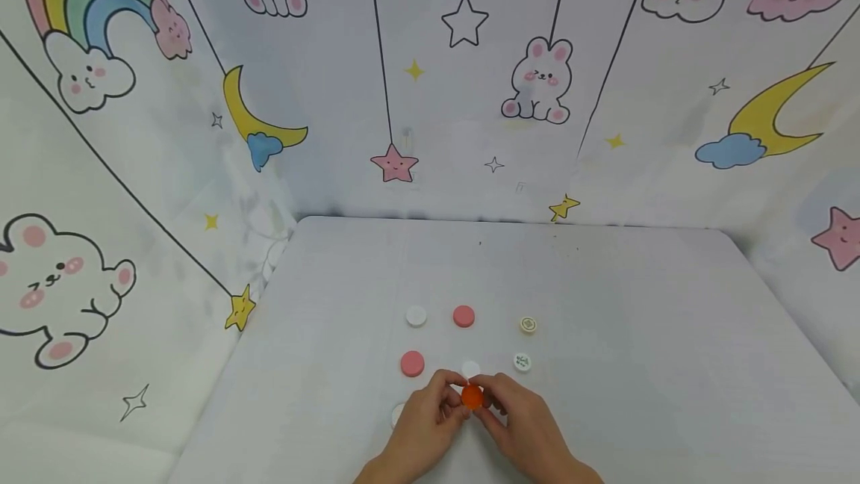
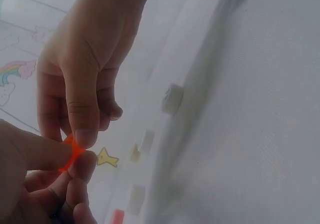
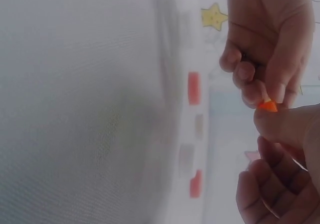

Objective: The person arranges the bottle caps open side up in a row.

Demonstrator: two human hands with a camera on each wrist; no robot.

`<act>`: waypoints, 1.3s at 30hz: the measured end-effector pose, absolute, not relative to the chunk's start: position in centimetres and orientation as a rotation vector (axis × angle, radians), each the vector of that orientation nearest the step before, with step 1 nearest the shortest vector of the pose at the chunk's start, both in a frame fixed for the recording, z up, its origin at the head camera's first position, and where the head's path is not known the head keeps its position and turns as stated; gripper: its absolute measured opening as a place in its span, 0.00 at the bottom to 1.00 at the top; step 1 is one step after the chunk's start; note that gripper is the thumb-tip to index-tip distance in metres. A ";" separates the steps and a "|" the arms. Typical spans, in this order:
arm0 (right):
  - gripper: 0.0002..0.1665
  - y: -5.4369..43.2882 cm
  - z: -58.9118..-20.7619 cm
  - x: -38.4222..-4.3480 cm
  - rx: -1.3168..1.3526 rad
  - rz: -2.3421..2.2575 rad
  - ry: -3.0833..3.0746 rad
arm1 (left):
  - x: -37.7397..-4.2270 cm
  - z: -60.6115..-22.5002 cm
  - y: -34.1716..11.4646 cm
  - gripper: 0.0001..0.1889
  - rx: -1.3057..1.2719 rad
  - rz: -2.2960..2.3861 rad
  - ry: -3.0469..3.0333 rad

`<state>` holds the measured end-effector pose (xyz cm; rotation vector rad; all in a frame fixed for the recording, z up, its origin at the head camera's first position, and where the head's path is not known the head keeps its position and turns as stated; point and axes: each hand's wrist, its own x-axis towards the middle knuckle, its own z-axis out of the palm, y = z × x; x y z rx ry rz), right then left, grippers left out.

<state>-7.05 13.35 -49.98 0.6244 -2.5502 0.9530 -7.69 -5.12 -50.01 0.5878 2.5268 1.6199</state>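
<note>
A small round orange disc (image 1: 472, 396) is raised between both hands in the head view. My left hand (image 1: 427, 415) pinches its left side with thumb and fingers, while my right hand (image 1: 522, 418) pinches the right side. Only slivers of orange show between the fingertips in the wrist views. Just beyond the hands lies a white disc (image 1: 471, 369), partly covered by them. Another white disc (image 1: 397, 415) peeks out beside the left hand, mostly hidden. A pink disc (image 1: 412, 364) lies to the left, and a white disc with a green print (image 1: 522, 362) to the right.
Farther back on the white tabletop (image 1: 638, 305) lie a white disc (image 1: 416, 316), a pink disc (image 1: 463, 316) and a cream disc with a printed ring (image 1: 528, 325). A cartoon-printed cloth (image 1: 322, 95) rises behind the table and along its sides.
</note>
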 end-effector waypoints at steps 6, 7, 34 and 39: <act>0.27 13.4 -50.4 -7.1 0.604 0.931 -2.586 | -7.8 -50.5 -5.0 0.16 0.558 1.476 2.621; 0.27 13.4 -50.4 -7.1 0.608 0.927 -2.597 | -7.8 -50.5 -5.0 0.15 0.557 1.435 2.655; 0.16 13.6 -52.1 -7.8 0.667 0.747 -2.926 | -7.8 -52.6 -4.7 0.11 0.810 0.941 3.033; 0.14 13.4 -52.4 -7.7 0.697 0.723 -2.846 | -7.8 -52.7 -4.7 0.11 0.829 0.901 3.035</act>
